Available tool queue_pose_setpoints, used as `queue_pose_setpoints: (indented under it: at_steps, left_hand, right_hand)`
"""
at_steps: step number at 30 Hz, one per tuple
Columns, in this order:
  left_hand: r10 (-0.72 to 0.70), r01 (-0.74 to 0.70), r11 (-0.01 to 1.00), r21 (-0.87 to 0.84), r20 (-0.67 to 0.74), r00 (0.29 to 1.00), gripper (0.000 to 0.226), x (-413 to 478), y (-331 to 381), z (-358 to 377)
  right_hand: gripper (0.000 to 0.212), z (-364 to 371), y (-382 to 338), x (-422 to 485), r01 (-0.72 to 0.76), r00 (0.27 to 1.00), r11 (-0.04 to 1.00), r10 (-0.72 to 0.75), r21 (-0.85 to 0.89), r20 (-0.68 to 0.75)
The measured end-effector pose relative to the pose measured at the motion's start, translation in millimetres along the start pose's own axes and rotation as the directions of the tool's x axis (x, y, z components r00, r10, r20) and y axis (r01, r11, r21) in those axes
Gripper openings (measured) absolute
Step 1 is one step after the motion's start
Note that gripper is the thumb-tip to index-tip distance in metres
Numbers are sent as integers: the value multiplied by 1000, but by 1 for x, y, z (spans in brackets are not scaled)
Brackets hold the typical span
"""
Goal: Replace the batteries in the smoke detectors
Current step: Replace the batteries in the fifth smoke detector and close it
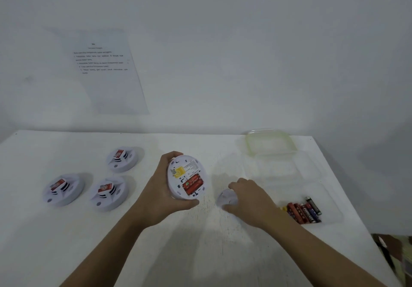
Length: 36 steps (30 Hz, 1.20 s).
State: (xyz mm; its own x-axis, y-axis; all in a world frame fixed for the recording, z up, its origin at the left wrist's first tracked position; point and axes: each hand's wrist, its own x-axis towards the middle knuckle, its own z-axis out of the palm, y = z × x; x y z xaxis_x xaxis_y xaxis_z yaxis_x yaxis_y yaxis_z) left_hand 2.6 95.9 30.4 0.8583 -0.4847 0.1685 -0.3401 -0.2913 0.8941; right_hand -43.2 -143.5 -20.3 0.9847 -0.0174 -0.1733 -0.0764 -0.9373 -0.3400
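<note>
- Head view, hands: the left hand (pixel 160 194) grips the held smoke detector (pixel 186 176) by its rim. The fingers wrap its far edge, the thumb clamps its near edge, and its back faces up.
- The right hand (pixel 247 199) lies on the table (pixel 200 253). Its fingers curl over a white cover piece (pixel 227 197) with the thumb at the near edge; it looks like a grip, though the spot is blurred.
- Progress: the open bay, just right of the left fingertips, holds red cells (pixel 192 185). Whether they are old or fresh cannot be told. If fresh, the cover is the next step here.
- Left to do, by my judgement: three closed detectors stand well to the left of the left fingers, at (pixel 122 159), (pixel 63 189) and (pixel 109 194). Nothing shows whether they have been serviced.
- Counts: four detectors, and what appear to be two cells in the bay.
- Loose batteries (pixel 304 212) lie in a clear tray (pixel 312 175), right of the right wrist. There are roughly half a dozen; the exact number is unclear.
- One greenish lid (pixel 270 141) lies beyond the right fingers.
</note>
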Motion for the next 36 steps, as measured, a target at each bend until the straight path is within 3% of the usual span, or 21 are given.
queue_pose_setpoints:
  at_steps: [4, 11, 14, 17, 19, 20, 22, 27, 30, 33, 36]
  left_hand:
    - [-41, 41, 998, -44, 5, 999, 94, -8, -6, -2]
    - [-47, 48, 998, -47, 20, 999, 94, -11, -8, -5]
    - [-39, 40, 998, -47, 26, 999, 93, -9, -5, -6]
    - [-32, 33, 998, -51, 18, 999, 92, -7, 0, -8]
    - [-19, 20, 999, -48, 11, 1000, 92, -4, 3, -7]
    - [-10, 11, 999, -42, 11, 1000, 92, -2, 5, -5]
    - [11, -10, 1000, -25, 10, 1000, 92, 2, 9, 0]
    - [68, -69, 997, 23, 21, 997, 86, 13, 23, 13]
    - [77, -80, 995, 55, 55, 996, 78, 20, 27, 16]
    - [-19, 15, 999, 29, 129, 991, 62, 28, 24, 17]
    - [18, -20, 1000, 20, 88, 996, 69, 29, 28, 22]
  right_hand:
    - [43, 11, -6, 3, 10, 999, 995, -5, -104, 45]
    - [46, 8, -6, 18, -65, 997, 997, 63, 44, 35]
    - [13, 6, -5, 17, 3, 988, 960, 40, 280, -148]
    - [28, -13, -15, 7, 149, 925, 846, 63, 512, -374]
    - [14, -36, -30, -4, 295, 854, 767, 56, 570, -517]
    - [6, -45, -38, -8, 358, 825, 728, 47, 584, -564]
    - [10, -59, -51, -13, 451, 773, 697, 7, 558, -634]
    - [15, -57, -61, -9, 538, 662, 767, -126, 351, -738]
    - [22, -54, -57, -11, 539, 685, 771, -167, 340, -709]
    - [33, -56, -51, -15, 519, 753, 778, -219, 354, -621]
    - [37, -61, -39, -16, 485, 801, 804, -250, 344, -544]
